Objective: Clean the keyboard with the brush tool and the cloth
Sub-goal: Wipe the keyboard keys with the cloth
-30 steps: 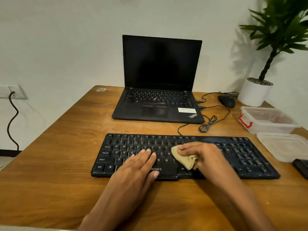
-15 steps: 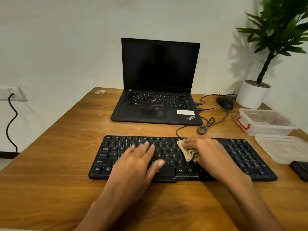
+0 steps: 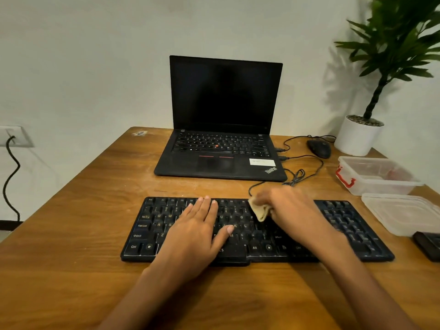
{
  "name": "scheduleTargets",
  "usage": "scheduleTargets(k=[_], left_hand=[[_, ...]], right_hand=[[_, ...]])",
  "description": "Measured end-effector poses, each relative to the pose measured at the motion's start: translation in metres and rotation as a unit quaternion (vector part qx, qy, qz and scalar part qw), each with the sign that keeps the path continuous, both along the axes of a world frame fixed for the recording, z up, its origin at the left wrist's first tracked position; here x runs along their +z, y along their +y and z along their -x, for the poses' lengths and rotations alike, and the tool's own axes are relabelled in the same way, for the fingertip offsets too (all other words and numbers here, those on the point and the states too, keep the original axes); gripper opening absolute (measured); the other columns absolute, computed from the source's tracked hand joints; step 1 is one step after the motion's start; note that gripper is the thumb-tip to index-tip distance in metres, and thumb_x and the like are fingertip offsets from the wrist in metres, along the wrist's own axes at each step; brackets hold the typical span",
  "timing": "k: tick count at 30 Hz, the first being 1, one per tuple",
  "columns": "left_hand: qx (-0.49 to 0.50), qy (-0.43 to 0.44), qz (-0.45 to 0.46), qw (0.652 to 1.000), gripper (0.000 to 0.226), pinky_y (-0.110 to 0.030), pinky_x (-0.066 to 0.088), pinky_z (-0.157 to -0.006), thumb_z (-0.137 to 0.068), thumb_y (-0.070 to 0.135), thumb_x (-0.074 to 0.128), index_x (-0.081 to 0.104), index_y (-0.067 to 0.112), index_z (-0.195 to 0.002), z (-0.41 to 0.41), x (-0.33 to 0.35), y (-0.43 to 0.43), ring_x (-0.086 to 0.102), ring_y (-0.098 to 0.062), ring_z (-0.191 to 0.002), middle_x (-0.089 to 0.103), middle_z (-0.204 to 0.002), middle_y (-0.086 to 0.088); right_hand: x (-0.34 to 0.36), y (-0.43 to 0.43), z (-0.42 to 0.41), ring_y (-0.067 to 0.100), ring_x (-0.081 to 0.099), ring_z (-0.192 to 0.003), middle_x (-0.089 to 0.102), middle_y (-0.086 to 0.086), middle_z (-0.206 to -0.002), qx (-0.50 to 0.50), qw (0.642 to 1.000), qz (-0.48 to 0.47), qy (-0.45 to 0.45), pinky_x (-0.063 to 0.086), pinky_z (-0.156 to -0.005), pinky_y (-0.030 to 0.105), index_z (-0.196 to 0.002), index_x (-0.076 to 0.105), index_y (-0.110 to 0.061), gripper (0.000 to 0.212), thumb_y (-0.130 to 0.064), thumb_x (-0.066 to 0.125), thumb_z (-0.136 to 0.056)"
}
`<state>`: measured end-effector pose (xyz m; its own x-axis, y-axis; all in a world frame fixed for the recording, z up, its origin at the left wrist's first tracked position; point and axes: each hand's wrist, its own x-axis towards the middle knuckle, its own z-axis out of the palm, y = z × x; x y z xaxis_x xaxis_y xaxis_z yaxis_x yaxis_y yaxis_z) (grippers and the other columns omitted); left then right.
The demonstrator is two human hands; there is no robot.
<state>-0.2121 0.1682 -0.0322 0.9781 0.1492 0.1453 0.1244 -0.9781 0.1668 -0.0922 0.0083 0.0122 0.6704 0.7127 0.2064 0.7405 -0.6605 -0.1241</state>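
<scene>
A black keyboard [image 3: 345,225] lies across the wooden table [image 3: 71,234] in front of me. My left hand [image 3: 200,225] rests flat on its left half, fingers straight and reaching the top key row. My right hand [image 3: 290,208] grips a bunched beige cloth [image 3: 259,209] and holds it against the upper middle keys; the hand is blurred. No brush tool is visible.
An open black laptop [image 3: 223,115] stands behind the keyboard, with cables [image 3: 297,172] and a black mouse [image 3: 319,147] to its right. A clear box [image 3: 376,175] with red clips, a clear lid [image 3: 404,213], a dark object [image 3: 428,244] and a white potted plant [image 3: 359,135] are at the right.
My right hand has moved the cloth from the lower middle keys up to the top rows. My left hand has slid farther up the left half of the keyboard.
</scene>
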Motion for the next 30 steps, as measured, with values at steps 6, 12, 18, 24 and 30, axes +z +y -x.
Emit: scheduleTargets(k=[6, 12, 18, 24, 30], left_hand=[[0.005, -0.012, -0.008, 1.000, 0.086, -0.021, -0.011, -0.108, -0.075, 0.063, -0.008, 0.001, 0.018, -0.147, -0.001, 0.001, -0.001, -0.005, -0.009, -0.142, -0.003, -0.156, -0.001], [0.002, -0.014, -0.020, 1.000, 0.092, -0.021, -0.012, -0.107, -0.070, 0.064, -0.015, 0.000, 0.018, -0.147, 0.001, -0.001, 0.000, -0.006, -0.009, -0.142, -0.003, -0.156, -0.002], [0.001, -0.018, -0.018, 1.000, 0.085, -0.020, -0.012, -0.107, -0.076, 0.063, -0.008, 0.000, 0.017, -0.147, -0.001, -0.002, 0.001, -0.006, -0.008, -0.142, -0.004, -0.156, -0.001], [0.001, -0.019, -0.020, 1.000, 0.092, -0.021, -0.011, -0.107, -0.070, 0.065, -0.014, 0.000, 0.017, -0.147, -0.002, -0.002, 0.001, -0.004, -0.009, -0.142, -0.002, -0.156, -0.002], [-0.001, -0.020, -0.023, 1.000, 0.091, -0.021, -0.010, -0.107, -0.071, 0.065, -0.015, 0.000, 0.018, -0.147, 0.000, -0.002, 0.002, -0.004, -0.008, -0.142, -0.003, -0.156, 0.000]], right_hand=[[-0.012, 0.020, 0.009, 0.010, 0.051, -0.119, 0.058, -0.010, -0.128, 0.086, 0.994, -0.045, 0.055, 0.042, -0.100, 0.035, -0.121, 0.059, -0.027, 0.050, 0.000, 0.061, -0.079], [-0.008, 0.026, -0.015, 0.017, 0.058, -0.109, 0.064, -0.006, -0.119, 0.016, 0.999, -0.036, 0.000, 0.049, -0.090, 0.040, -0.114, 0.062, -0.031, 0.044, -0.007, 0.066, -0.078], [-0.020, 0.026, -0.021, 0.018, 0.059, -0.108, 0.065, -0.004, -0.118, 0.033, 0.998, -0.033, 0.050, 0.048, -0.089, 0.040, -0.117, 0.061, -0.029, 0.046, -0.001, 0.059, -0.080], [-0.016, 0.034, -0.006, 0.012, 0.054, -0.116, 0.061, -0.007, -0.124, 0.083, 0.996, -0.040, 0.020, 0.043, -0.099, 0.036, -0.117, 0.062, -0.025, 0.048, 0.004, 0.057, -0.079], [-0.007, -0.027, -0.037, 0.016, 0.058, -0.106, 0.062, 0.001, -0.122, -0.081, 0.995, 0.017, 0.059, 0.050, -0.088, 0.033, -0.121, 0.057, -0.030, 0.052, 0.004, 0.054, -0.082]])
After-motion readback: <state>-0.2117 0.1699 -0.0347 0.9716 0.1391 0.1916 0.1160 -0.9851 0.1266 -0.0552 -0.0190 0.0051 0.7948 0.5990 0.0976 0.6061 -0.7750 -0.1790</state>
